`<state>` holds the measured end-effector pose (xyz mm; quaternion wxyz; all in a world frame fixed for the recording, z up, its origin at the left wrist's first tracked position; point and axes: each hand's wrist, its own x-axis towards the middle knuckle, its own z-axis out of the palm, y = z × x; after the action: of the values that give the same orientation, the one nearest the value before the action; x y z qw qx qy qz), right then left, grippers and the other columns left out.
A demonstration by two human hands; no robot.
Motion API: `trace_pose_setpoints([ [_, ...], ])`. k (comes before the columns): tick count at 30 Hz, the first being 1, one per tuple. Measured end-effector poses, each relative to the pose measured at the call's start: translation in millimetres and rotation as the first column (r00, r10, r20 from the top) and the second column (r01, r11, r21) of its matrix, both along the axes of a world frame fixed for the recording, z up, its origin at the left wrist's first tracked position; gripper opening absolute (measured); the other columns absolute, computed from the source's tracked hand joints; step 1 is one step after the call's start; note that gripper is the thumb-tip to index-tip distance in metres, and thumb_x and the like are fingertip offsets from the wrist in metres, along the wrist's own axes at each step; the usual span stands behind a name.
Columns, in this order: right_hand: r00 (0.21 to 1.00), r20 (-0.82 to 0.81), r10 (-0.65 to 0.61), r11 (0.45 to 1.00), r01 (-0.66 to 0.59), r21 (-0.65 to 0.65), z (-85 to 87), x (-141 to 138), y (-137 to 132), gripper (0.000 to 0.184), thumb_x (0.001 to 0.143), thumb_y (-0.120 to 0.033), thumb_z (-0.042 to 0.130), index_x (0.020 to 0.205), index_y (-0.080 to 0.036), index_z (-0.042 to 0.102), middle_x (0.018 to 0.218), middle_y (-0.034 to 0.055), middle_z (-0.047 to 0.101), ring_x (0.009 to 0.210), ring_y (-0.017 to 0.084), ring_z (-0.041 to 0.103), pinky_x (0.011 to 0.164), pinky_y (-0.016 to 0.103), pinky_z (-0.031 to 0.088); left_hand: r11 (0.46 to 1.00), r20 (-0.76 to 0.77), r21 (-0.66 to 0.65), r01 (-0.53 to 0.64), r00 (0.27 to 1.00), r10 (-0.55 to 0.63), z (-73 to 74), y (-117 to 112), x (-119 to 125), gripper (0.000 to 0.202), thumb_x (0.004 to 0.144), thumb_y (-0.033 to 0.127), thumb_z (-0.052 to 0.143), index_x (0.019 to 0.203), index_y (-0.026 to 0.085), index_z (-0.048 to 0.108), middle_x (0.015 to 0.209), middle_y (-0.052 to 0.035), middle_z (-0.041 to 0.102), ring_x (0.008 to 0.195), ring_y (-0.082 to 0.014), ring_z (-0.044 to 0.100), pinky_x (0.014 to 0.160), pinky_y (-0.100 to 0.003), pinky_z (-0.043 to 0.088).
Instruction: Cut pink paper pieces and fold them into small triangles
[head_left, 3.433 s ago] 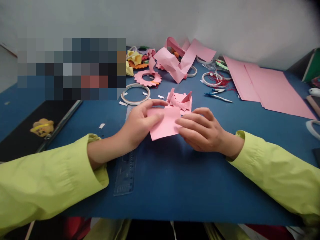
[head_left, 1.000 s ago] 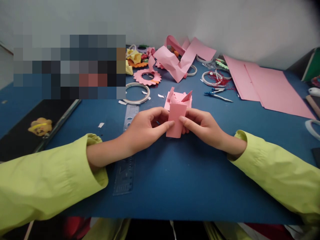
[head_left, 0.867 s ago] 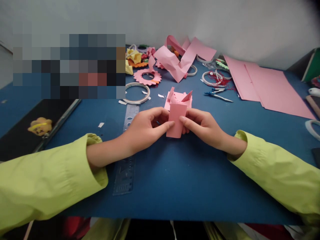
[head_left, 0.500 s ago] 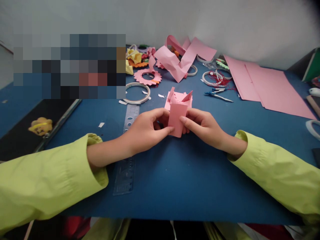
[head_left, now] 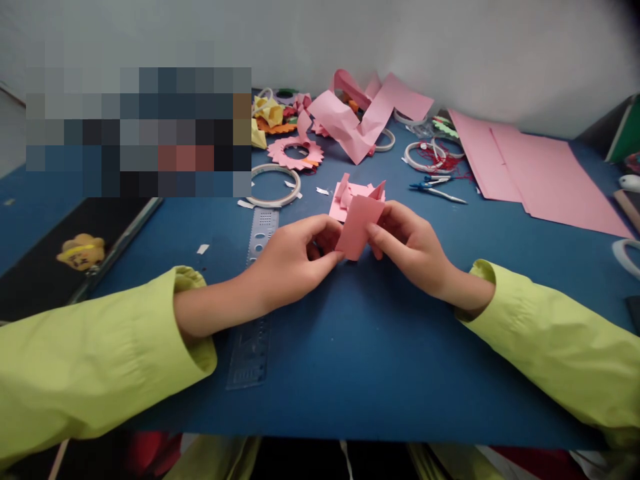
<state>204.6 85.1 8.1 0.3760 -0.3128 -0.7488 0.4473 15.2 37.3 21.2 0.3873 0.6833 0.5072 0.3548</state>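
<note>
Between my two hands is a small rectangle of pink paper [head_left: 361,227], tilted to the right. My left hand [head_left: 305,257] pinches its lower left corner between thumb and fingers. On the other side, my right hand [head_left: 407,243] grips the right edge, thumb in front and fingers behind. Just beyond it on the table lie more cut and folded pink paper pieces [head_left: 344,195], partly hidden by the rectangle. A clear plastic ruler [head_left: 250,347] with cut-out shapes lies under my left wrist.
Tape rolls [head_left: 273,200], a pink paper ring [head_left: 296,155], crumpled pink paper [head_left: 350,127] and a compass [head_left: 440,190] lie toward the back of the blue table [head_left: 380,380]. Large pink sheets [head_left: 560,180] rest at the right. A black case [head_left: 35,273] lies at the left.
The pink paper rectangle has tilted to the right and risen slightly. My right hand has moved a little up and right with its edge; my left hand has barely moved.
</note>
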Motion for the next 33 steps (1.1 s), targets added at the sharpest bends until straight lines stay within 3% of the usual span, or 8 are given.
trace_pose_setpoints([
  [7, 0.991, -0.129, -0.034, 0.995, 0.046, 0.089, -1.7, -2.2, -1.0, 0.023, 0.094, -0.038, 0.050, 0.112, -0.024, 0.048, 0.088, -0.0015, 0.051, 0.066, 0.006, 0.052, 0.060, 0.020, 0.045, 0.964, -0.106, 0.265, 0.011, 0.994, 0.017, -3.3, -2.6, -0.1, 0.015, 0.081, 0.011, 0.057, 0.093, 0.015, 0.066, 0.084, -0.0005, 0.063, 0.071, -0.0090, 0.057, 0.059, -0.018, 0.044],
  [13, 0.999, 0.012, -0.050, 0.989, 0.048, 0.138, 2.0, -0.9, -2.4, 0.016, 0.092, -0.033, 0.051, 0.089, -0.017, 0.054, 0.076, -0.0020, 0.054, 0.062, 0.006, 0.048, 0.056, 0.020, 0.041, 0.927, -0.154, 0.371, 0.058, 0.988, 0.000, -4.8, -2.9, -1.9, 0.017, 0.079, 0.003, 0.059, 0.089, 0.014, 0.067, 0.082, 0.0008, 0.063, 0.066, -0.0060, 0.054, 0.058, -0.015, 0.043],
  [27, 0.996, 0.061, -0.063, 0.993, 0.056, 0.104, -0.6, -0.5, -3.2, 0.017, 0.089, -0.033, 0.054, 0.089, -0.017, 0.052, 0.073, -0.0011, 0.052, 0.060, 0.009, 0.049, 0.054, 0.023, 0.040, 0.920, -0.254, 0.376, 0.110, 0.967, -0.012, -6.1, -2.8, -2.0, 0.023, 0.078, 0.003, 0.057, 0.097, 0.014, 0.062, 0.088, -0.0007, 0.063, 0.072, -0.0100, 0.055, 0.066, -0.020, 0.045],
  [30, 0.997, 0.057, -0.051, 0.995, 0.046, 0.083, -3.1, -0.6, -2.5, 0.018, 0.090, -0.032, 0.054, 0.101, -0.018, 0.049, 0.078, -0.0008, 0.053, 0.061, 0.009, 0.050, 0.054, 0.024, 0.042, 0.910, -0.300, 0.392, 0.139, 0.954, -0.016, -6.9, -3.0, -2.1, 0.026, 0.079, 0.004, 0.055, 0.103, 0.013, 0.060, 0.092, -0.0029, 0.063, 0.078, -0.0128, 0.056, 0.070, -0.023, 0.045],
  [33, 0.999, 0.033, -0.040, 0.996, 0.037, 0.087, -5.2, -0.8, -2.4, 0.035, 0.091, -0.028, 0.052, 0.122, -0.023, 0.038, 0.087, -0.0002, 0.054, 0.060, 0.009, 0.048, 0.053, 0.024, 0.042, 0.913, -0.330, 0.377, 0.157, 0.943, -0.026, -6.7, -3.9, -2.3, 0.032, 0.079, 0.004, 0.053, 0.109, 0.014, 0.058, 0.097, -0.0033, 0.063, 0.081, -0.0139, 0.056, 0.072, -0.025, 0.046],
])
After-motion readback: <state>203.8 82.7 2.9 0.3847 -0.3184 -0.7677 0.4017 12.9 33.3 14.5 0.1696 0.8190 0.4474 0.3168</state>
